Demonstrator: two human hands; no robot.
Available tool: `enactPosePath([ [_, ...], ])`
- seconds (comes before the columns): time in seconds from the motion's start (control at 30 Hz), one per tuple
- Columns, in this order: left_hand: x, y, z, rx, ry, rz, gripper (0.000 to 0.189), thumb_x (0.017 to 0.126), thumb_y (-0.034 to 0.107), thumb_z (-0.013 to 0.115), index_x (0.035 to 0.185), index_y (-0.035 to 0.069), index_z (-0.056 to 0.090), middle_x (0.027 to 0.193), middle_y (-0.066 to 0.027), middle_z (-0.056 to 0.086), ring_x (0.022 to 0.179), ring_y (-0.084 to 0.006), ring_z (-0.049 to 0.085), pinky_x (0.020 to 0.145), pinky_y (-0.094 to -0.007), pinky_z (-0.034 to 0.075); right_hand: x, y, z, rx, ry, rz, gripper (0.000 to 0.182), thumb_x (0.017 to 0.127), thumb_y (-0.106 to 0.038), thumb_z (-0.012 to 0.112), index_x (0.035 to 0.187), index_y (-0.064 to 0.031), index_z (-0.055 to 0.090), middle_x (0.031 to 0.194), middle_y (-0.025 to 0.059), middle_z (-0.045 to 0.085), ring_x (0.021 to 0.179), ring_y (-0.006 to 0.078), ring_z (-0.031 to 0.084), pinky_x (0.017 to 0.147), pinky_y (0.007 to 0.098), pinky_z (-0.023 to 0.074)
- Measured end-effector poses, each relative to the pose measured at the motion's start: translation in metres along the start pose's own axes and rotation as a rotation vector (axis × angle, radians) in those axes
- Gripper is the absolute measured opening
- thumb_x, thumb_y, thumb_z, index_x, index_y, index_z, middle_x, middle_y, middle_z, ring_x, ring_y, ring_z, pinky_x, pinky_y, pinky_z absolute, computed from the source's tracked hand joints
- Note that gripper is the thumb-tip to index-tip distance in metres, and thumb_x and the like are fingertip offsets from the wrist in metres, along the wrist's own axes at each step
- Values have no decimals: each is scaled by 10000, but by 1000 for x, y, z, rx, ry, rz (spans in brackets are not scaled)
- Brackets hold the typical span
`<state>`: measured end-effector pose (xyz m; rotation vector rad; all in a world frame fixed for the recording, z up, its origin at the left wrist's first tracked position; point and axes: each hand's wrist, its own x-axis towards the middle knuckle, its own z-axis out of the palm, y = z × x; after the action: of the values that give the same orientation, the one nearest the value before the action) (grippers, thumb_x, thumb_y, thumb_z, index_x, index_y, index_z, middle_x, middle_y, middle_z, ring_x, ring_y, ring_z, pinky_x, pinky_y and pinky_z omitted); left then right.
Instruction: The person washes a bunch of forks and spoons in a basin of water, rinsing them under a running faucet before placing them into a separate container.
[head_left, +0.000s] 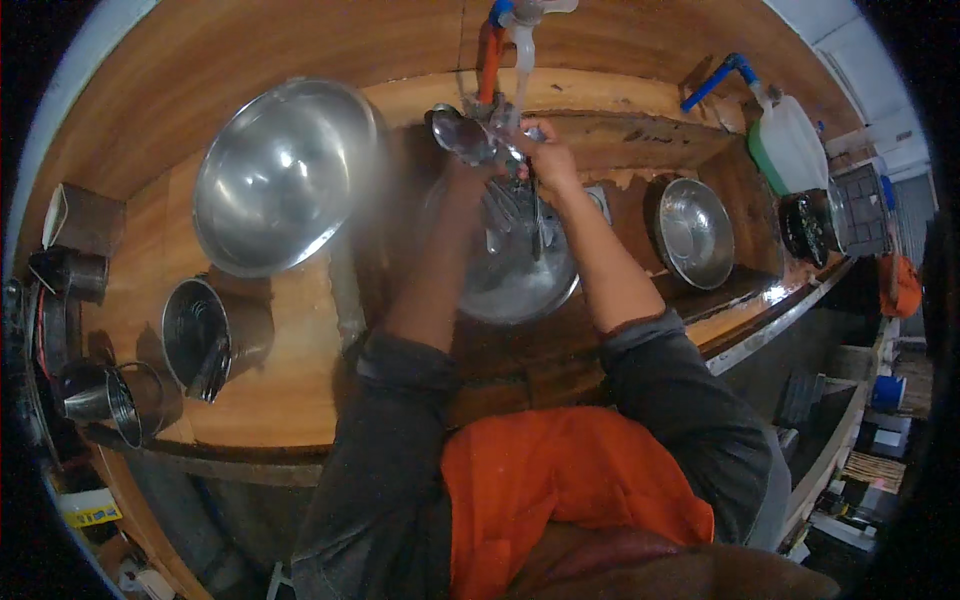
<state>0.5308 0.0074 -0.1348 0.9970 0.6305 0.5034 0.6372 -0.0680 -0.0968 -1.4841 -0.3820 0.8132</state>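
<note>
Beneath the running tap (529, 15), my left hand (484, 166) grips a cluster of metal utensils, among them a large metal serving spoon (459, 135). My right hand (553, 159) is at the same cluster, its fingers curled around utensil ends. Water splashes over both hands, and blur hides the exact grip. Directly below them, a wide metal bowl (514, 296) sits in the wooden sink basin. Several metal utensils (499, 214) extend down over this bowl; which ones are held and which rest in it I cannot tell.
A large shiny metal bowl (281, 180) rests on the left counter near a metal pot with utensils (191, 330). Metal cups (135, 405) stand near the left edge. Inside the basin's right part lies a smaller metal bowl (697, 234); beyond it is a plastic jug (791, 142).
</note>
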Motion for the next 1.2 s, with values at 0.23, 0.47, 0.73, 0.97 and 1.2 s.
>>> enactPosePath([
  [0.23, -5, 11, 5, -271, -57, -141, 230, 704, 13, 592, 928, -1, 543, 804, -89, 608, 688, -196, 605, 590, -304, 507, -8, -14, -2, 365, 1, 41, 170, 792, -108, 556, 939, -87, 472, 666, 64, 520, 497, 142, 509, 389, 239, 419],
  [0.47, -3, 1, 3, -157, -33, -60, 244, 713, 28, 594, 949, 7, 538, 831, -82, 608, 697, -196, 602, 611, -318, 502, 12, -4, -9, 218, -35, 31, 234, 756, -111, 597, 957, -69, 484, 700, 76, 548, 509, 144, 525, 404, 253, 424],
  [0.73, 33, -44, -27, -310, -71, -5, 267, 721, 35, 590, 979, 9, 525, 887, -101, 600, 774, -221, 593, 692, -336, 492, 23, 8, -5, 330, -123, -80, 76, 782, -57, 538, 852, -64, 509, 675, 50, 536, 510, 134, 508, 418, 266, 445],
  [0.97, 4, 0, -4, -428, -111, -70, 273, 736, 29, 582, 998, 1, 511, 863, -110, 594, 779, -233, 589, 693, -348, 494, 47, 35, -23, -224, 41, -318, 139, 832, -196, 509, 897, -75, 529, 710, 44, 541, 538, 123, 505, 467, 250, 431],
  [1.2, 6, 3, -3, -558, -197, -121, 284, 729, 25, 596, 994, -1, 494, 854, -119, 591, 730, -249, 594, 663, -359, 500, -6, -18, 6, 54, -93, 60, 355, 844, -419, 459, 887, -78, 545, 669, 17, 514, 514, 110, 444, 456, 222, 361],
])
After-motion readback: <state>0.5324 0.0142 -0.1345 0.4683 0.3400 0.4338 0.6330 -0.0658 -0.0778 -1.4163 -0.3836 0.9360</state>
